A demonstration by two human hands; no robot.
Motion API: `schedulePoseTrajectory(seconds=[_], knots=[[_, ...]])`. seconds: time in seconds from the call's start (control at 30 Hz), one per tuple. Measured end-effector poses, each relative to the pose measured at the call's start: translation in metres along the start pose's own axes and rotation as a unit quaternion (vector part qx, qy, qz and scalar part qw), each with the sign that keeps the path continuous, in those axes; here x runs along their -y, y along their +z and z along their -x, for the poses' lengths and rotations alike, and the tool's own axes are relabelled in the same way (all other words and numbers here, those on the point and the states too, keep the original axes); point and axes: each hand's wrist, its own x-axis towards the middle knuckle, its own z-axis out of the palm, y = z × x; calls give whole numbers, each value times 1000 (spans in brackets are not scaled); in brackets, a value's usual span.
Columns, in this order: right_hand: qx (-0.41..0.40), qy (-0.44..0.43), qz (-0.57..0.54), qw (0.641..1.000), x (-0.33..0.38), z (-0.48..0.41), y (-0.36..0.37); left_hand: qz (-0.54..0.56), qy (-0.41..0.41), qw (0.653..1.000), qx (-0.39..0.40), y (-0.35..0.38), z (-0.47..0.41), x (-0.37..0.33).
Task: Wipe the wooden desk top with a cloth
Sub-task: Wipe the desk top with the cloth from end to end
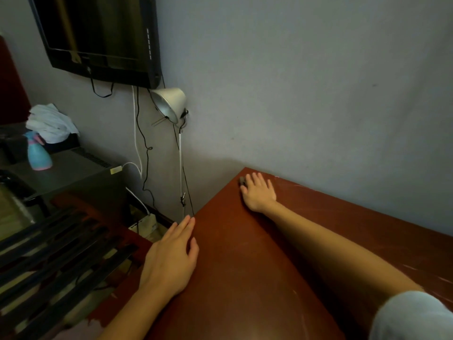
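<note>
The reddish-brown wooden desk top (257, 266) fills the lower right, its far edge against the wall. My right hand (258, 192) lies flat near the desk's far left corner, fingers straight, pressing on a small dark cloth (242, 180) that mostly hides beneath it; only a grey bit shows at the fingertips. My left hand (171, 258) rests at the desk's left edge with fingers straight and holds nothing.
A white desk lamp (171, 104) on a thin stand leans by the wall left of the desk, with cables hanging under a wall-mounted screen (98, 38). A blue spray bottle (38, 153) and white towels (50, 123) sit on a dark cabinet at left.
</note>
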Motion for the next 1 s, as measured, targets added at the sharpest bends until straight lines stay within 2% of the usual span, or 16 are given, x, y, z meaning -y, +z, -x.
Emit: schedulePoseTrajectory(seconds=[0.1,0.23,0.33,0.47,0.57,0.7,0.83,0.9,1.0], knots=[[25,-73,-13,997,13,-1,1,1,1,1000,-1,0,-1,2],[36,-83,-19,996,7,-23,-4,2,2,1000,1,2,-3,3],[23,-32,-20,999,-13,-42,-10,-5,-6,1000,1,1,-3,3],[-7,86,-29,996,-52,-48,-13,-2,-3,1000,-5,0,-1,2],[-9,113,-22,993,-68,-30,-12,7,2,1000,-7,1,-1,3],[-8,58,3,998,-62,4,-10,-5,2,1000,-2,1,-2,3],[11,-53,8,999,-26,36,-7,-8,0,1000,4,1,-2,3],[16,-105,1,994,-9,36,-4,-9,1,1000,-1,1,-2,3],[31,-131,-13,991,1,18,-5,-5,0,1000,-1,2,-3,3]])
